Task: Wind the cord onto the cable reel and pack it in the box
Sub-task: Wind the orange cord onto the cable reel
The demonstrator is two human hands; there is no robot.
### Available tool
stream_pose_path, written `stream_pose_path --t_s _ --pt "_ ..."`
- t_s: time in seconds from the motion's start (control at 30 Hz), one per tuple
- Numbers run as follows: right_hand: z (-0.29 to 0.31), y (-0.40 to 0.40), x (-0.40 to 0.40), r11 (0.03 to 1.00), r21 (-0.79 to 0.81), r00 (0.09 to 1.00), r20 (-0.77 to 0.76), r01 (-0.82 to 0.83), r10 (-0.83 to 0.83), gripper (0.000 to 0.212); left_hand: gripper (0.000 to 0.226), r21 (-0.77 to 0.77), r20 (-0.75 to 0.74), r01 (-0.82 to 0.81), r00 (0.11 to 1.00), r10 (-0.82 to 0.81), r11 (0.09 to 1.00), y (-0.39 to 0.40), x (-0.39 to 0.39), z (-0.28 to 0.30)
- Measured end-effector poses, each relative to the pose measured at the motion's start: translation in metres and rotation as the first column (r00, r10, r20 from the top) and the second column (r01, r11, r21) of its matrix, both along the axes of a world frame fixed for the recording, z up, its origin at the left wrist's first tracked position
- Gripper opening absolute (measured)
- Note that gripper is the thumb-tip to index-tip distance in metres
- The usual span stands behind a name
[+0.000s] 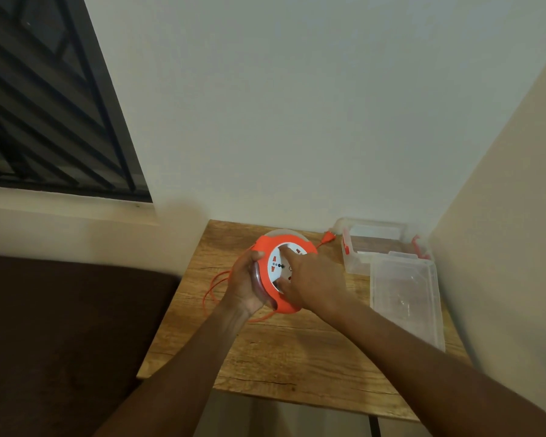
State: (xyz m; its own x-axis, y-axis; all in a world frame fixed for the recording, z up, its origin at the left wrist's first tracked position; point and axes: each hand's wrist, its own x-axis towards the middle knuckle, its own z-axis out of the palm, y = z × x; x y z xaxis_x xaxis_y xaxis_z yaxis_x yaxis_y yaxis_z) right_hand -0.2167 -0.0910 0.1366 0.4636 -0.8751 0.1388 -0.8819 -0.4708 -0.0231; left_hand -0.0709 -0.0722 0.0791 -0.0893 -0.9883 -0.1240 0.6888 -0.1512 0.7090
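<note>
An orange cable reel (273,246) with a white socket face is held tilted above the wooden table (281,348). My left hand (245,283) grips its left rim. On the white centre disc rests my right hand (312,280), fingers spread across it. The orange cord (213,287) loops loosely off the table's left edge and runs under the reel. Its orange plug (327,237) lies on the table behind the reel, near the box. The clear plastic box (358,266) with red latches stands open at the back right.
The box's clear lid (405,298) lies flat in front of the box along the right wall. White walls close the back and right side. A dark sofa (60,335) sits left of the table, and a barred window (44,99) is above it.
</note>
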Motion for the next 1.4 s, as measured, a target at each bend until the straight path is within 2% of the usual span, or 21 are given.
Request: stream_pose_path --t_s 0.1,0.23,0.33,0.37,0.4,0.43,0.47,0.5,0.57,0.63,0.67,0.7,0.73,0.8,0.83,0.9,0.97,1.0,1.17,1.27,1.4 --pt "-0.004 -0.002 0.006 0.999 0.041 0.998 0.057 0.017 -0.020 0.069 0.061 -0.031 -0.032 -0.034 0.999 0.033 0.999 -0.002 -0.002 0.001" --pt "-0.008 -0.007 0.007 0.996 0.083 0.964 0.264 0.012 -0.033 0.072 0.054 -0.077 -0.094 -0.060 0.994 0.052 0.995 -0.007 -0.002 0.001" --pt "-0.010 -0.008 0.006 0.980 0.186 0.914 0.383 0.069 -0.137 0.066 0.049 -0.087 -0.017 -0.077 0.997 0.075 0.993 -0.008 -0.005 0.001" --pt "-0.009 -0.009 0.008 0.944 0.309 0.819 0.508 0.116 -0.267 0.062 0.046 -0.074 0.034 -0.097 0.994 0.099 0.993 -0.008 -0.009 0.001" --pt "-0.006 -0.009 0.010 0.846 0.519 0.624 0.623 0.122 -0.472 0.057 0.044 -0.052 0.094 -0.132 0.986 0.136 0.990 -0.007 -0.013 0.001" --pt "-0.005 -0.011 0.012 0.679 0.733 0.369 0.620 0.041 -0.692 0.050 0.043 -0.038 0.166 -0.176 0.969 0.180 0.984 -0.007 -0.016 0.000" --pt "-0.005 -0.011 0.013 0.503 0.860 0.169 0.511 -0.090 -0.843 0.042 0.041 -0.046 0.238 -0.211 0.947 0.216 0.976 -0.007 -0.019 -0.003" --pt "-0.006 -0.010 0.012 0.376 0.904 0.060 0.395 -0.203 -0.917 0.038 0.036 -0.069 0.304 -0.218 0.925 0.229 0.973 -0.005 -0.021 -0.005" --pt "-0.009 -0.009 0.006 0.262 0.909 0.011 0.281 -0.325 -0.960 0.039 0.025 -0.104 0.376 -0.177 0.904 0.204 0.979 -0.003 -0.023 -0.005" --pt "-0.010 -0.007 -0.002 0.263 0.906 0.065 0.300 -0.332 -0.952 0.039 0.024 -0.098 0.339 -0.190 0.916 0.212 0.977 -0.003 -0.021 -0.004" --pt "-0.010 -0.006 -0.005 0.304 0.912 0.127 0.348 -0.276 -0.929 0.038 0.029 -0.095 0.279 -0.219 0.931 0.237 0.971 -0.004 -0.017 -0.004" --pt "-0.010 -0.006 -0.009 0.392 0.902 0.216 0.425 -0.182 -0.879 0.039 0.037 -0.090 0.201 -0.231 0.949 0.245 0.969 -0.005 -0.014 -0.003" --pt "-0.011 -0.006 -0.012 0.531 0.844 0.336 0.522 -0.071 -0.784 0.039 0.045 -0.084 0.132 -0.222 0.964 0.232 0.971 -0.006 -0.010 -0.002" --pt "-0.014 -0.008 -0.020 0.856 0.507 0.639 0.627 0.100 -0.446 0.035 0.051 -0.051 0.072 -0.202 0.976 0.205 0.978 -0.006 -0.004 0.001" --pt "-0.013 -0.008 -0.023 0.953 0.289 0.774 0.582 0.090 -0.249 0.033 0.048 -0.039 0.064 -0.193 0.979 0.195 0.980 -0.006 -0.003 0.001" --pt "-0.011 -0.007 -0.025 0.997 0.011 0.936 0.344 -0.078 0.069 0.052 0.042 -0.013 0.041 -0.184 0.982 0.184 0.983 -0.008 0.000 0.001" --pt "-0.010 -0.007 -0.023 0.980 -0.034 0.970 0.145 -0.194 0.197 0.066 0.040 0.007 0.033 -0.163 0.986 0.162 0.987 -0.008 0.000 0.002" --pt "-0.008 -0.007 -0.022 0.978 -0.028 0.970 0.125 -0.205 0.206 0.067 0.039 0.011 0.035 -0.155 0.987 0.155 0.988 -0.008 0.000 0.003" --pt "-0.005 -0.007 -0.018 0.984 -0.012 0.977 0.115 -0.178 0.178 0.067 0.044 0.024 0.009 -0.139 0.990 0.139 0.990 -0.008 0.002 0.003" --pt "-0.002 -0.006 -0.012 0.998 0.028 0.973 0.223 -0.064 0.056 0.069 0.043 0.014 0.003 -0.083 0.997 0.083 0.996 -0.009 0.001 0.005" --pt "0.001 -0.007 -0.005 0.994 0.106 0.984 0.178 0.012 -0.031 0.072 0.057 -0.036 0.020 -0.047 0.999 0.048 0.998 -0.007 -0.001 0.004"
